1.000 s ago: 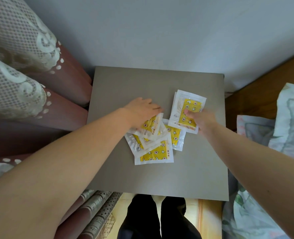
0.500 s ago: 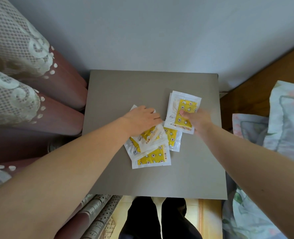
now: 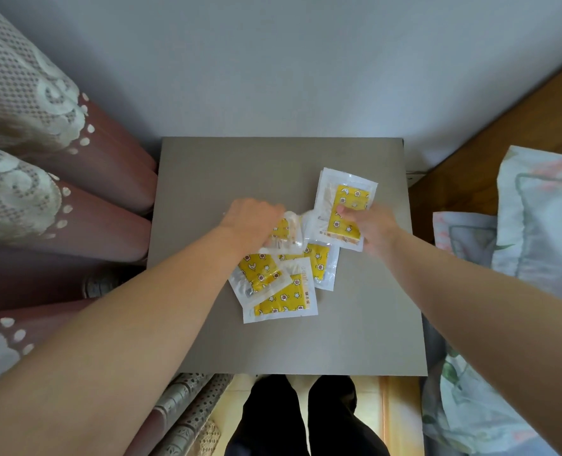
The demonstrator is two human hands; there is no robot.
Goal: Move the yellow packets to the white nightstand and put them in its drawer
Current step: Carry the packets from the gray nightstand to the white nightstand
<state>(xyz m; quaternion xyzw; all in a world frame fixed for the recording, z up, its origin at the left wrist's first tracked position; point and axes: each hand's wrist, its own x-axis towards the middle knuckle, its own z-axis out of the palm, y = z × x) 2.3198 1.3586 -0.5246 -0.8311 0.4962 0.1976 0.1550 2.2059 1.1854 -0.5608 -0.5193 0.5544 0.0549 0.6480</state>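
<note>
Small stack of flat yellow star-print packets in white-edged clear plastic (image 3: 347, 205) is being pinched by the right hand (image 3: 373, 230): thumb is being pressed on the top face, the other fingers are tucked underneath and mostly hidden. The stack is being held tilted over the far right part of the grey square-topped desk (image 3: 207, 179); whether it is touching the surface can't be told. One crumpled yellow packet (image 3: 288, 230) is being gripped by the left hand (image 3: 251, 222), fingers curled round it, fingertips hidden behind the back of the hand. Three loose yellow packets (image 3: 281, 297) are lying flat near the desk's middle, overlapping each other, on the near side of both hands; the rightmost one is being partly covered by the held stack's lower edge. Maroon curtain with cream lace trim (image 3: 26, 110) is hanging against the desk's left side. Floral-print bedding (image 3: 536, 218) is being seen just right of the desk, with a brown wooden board (image 3: 503, 126) behind it. Black trouser legs (image 3: 299, 419) are being seen below the desk's near edge.
</note>
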